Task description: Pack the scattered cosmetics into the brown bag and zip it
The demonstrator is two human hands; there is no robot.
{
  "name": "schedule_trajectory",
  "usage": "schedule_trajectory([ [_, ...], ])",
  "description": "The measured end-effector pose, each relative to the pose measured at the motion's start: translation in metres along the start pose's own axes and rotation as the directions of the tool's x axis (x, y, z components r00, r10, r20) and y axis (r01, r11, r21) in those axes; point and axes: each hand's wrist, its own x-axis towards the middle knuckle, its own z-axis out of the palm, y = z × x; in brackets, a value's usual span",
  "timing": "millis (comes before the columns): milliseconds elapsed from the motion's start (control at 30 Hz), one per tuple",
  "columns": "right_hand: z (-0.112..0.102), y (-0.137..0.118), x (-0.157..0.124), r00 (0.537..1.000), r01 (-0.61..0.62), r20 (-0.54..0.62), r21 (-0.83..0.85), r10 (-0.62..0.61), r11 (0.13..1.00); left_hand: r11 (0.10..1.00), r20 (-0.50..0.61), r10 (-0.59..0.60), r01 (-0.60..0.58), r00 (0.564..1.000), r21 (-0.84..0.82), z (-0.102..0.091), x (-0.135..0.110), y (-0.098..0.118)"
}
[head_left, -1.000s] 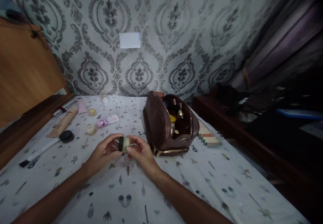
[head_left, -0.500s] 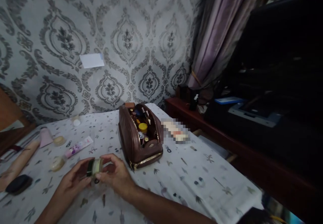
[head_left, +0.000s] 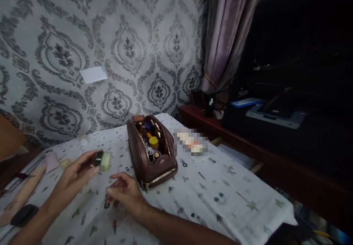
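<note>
A small cream jar [head_left: 105,160] with a dark lid and pale yellow-green body lies sideways in my left hand [head_left: 78,169], pinched between thumb and fingers above the table. My right hand [head_left: 125,193] is empty, just below and right of the jar, its fingers loosely bent and apart. Beyond my right hand stands a brown toiletry bag [head_left: 135,147], unzipped at the top. Inside it are several small bottles and a round yellow lid [head_left: 153,142].
The patterned tablecloth [head_left: 209,201] covers the table. At left lie a pink tube [head_left: 52,162], a cream-coloured jar [head_left: 65,163] and a dark oval object [head_left: 24,215]. A small white item [head_left: 84,141] is near the wall. A blurred item [head_left: 191,142] sits right of the bag.
My right hand has let go of the jar and dropped slightly away from it. My left hand has lifted the jar a little. The view has shifted slightly.
</note>
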Motion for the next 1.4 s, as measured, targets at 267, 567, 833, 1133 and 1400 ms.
schedule_trajectory([
  [267,0.002,-0.002,0.001,0.999,-0.034,0.031,-0.077,0.036,0.996,0.957,0.086,0.281,-0.286,0.956,0.05,0.024,0.093,0.098],
  [567,0.003,-0.01,-0.006,0.997,-0.07,0.035,-0.084,0.073,0.994,0.626,0.615,0.093,-0.526,0.783,0.575,0.09,0.175,0.111],
  [833,0.007,-0.014,-0.008,0.995,-0.095,0.017,-0.085,0.097,0.992,0.451,0.633,-0.042,-0.551,0.773,0.702,0.124,0.193,0.115],
  [1133,0.005,-0.01,-0.006,0.994,-0.096,0.037,-0.088,0.1,0.992,0.475,0.641,-0.032,-0.552,0.767,0.685,0.135,0.2,0.102],
  [1400,0.007,-0.013,-0.007,0.993,-0.112,0.037,-0.114,0.116,0.987,0.544,0.62,0.032,-0.534,0.784,0.647,0.144,0.202,0.093],
])
